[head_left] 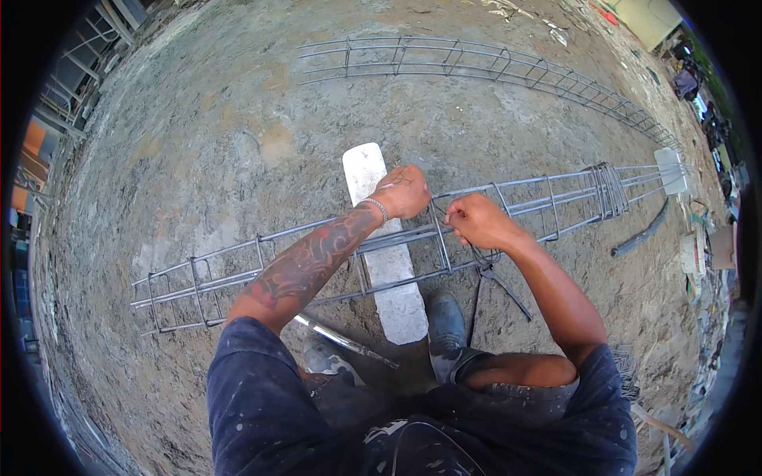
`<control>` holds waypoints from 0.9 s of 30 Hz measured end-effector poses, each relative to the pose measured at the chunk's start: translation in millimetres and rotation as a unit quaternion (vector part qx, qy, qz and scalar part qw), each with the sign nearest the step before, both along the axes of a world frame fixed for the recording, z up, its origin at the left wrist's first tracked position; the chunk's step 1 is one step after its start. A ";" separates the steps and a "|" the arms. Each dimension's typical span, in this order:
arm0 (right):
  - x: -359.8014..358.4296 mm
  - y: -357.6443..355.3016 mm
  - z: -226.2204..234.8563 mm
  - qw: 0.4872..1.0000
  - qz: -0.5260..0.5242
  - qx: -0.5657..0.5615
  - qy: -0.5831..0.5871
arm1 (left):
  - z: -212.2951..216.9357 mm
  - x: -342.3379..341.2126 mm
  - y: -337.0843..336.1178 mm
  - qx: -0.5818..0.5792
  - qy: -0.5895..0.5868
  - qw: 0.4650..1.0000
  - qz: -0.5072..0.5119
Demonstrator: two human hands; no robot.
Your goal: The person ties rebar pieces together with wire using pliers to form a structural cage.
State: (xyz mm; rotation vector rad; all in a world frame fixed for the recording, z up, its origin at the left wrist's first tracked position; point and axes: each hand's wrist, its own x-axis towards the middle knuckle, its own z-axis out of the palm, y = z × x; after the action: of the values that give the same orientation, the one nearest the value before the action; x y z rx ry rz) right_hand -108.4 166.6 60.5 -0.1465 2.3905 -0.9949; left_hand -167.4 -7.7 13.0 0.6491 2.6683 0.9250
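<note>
A long steel rebar cage [317, 230] lies across in front of me, resting on a pale, oblong block [401, 305]. My left hand [405, 193] is closed at the far top bar, beside a rectangular stirrup [442, 238]; whatever is inside its fingers is hidden. Just to its right, my right hand [480, 220] pinches thin dark tie wire [486, 257], which loops below the palm. Between the two hands a short bit of wire shows at the stirrup's corner. Below the right hand stand dark-handled pincers [486, 274], leaning at the cage's near side.
Several stirrups [607, 192] are bunched on the cage's right part, whose far end sits on a white block [671, 170]. Another cage [476, 63] lies farther back. A dark pipe piece [639, 230] is at the right. By my boots [447, 321] lies a shiny metal tube [345, 341].
</note>
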 end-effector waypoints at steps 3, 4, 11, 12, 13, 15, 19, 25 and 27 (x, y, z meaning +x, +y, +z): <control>6.8 -6.4 -6.0 0.991 -0.096 -0.070 -0.055 | -3.6 -4.6 0.6 -0.039 -0.028 0.998 -0.032; 8.3 -9.6 -5.1 0.991 -0.096 -0.069 -0.055 | -5.1 -3.1 -1.3 -0.014 -0.013 0.999 -0.042; 8.0 -18.7 -23.9 0.950 -0.023 0.178 0.256 | -18.4 5.0 -5.9 0.086 0.038 0.996 -0.008; 7.8 -23.1 -22.2 0.947 -0.037 0.199 0.248 | -19.7 5.7 -6.6 0.085 0.038 0.996 -0.009; 6.7 -20.9 -25.5 0.947 -0.038 0.198 0.249 | -20.9 6.4 -7.3 0.093 0.040 0.995 -0.011; 3.1 -14.7 -31.7 0.946 0.000 0.192 0.263 | -18.4 10.2 -6.6 0.100 0.044 0.994 -0.015; -11.5 -13.0 -20.9 0.974 -0.039 0.086 0.206 | -15.5 17.4 -6.2 0.144 0.090 0.985 -0.008; -41.8 -21.3 -3.2 0.988 -0.027 -0.035 -0.151 | -12.8 23.4 -4.6 0.154 0.136 0.978 -0.018; -42.1 -27.9 -7.0 0.991 -0.042 0.014 -0.125 | -12.6 24.2 -8.7 0.162 0.147 0.976 -0.020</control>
State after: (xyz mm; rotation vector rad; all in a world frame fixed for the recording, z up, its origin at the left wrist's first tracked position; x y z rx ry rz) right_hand -150.5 138.7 53.5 0.0853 2.1942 -0.9559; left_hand -143.2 -16.4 0.4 0.9766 2.7626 1.3638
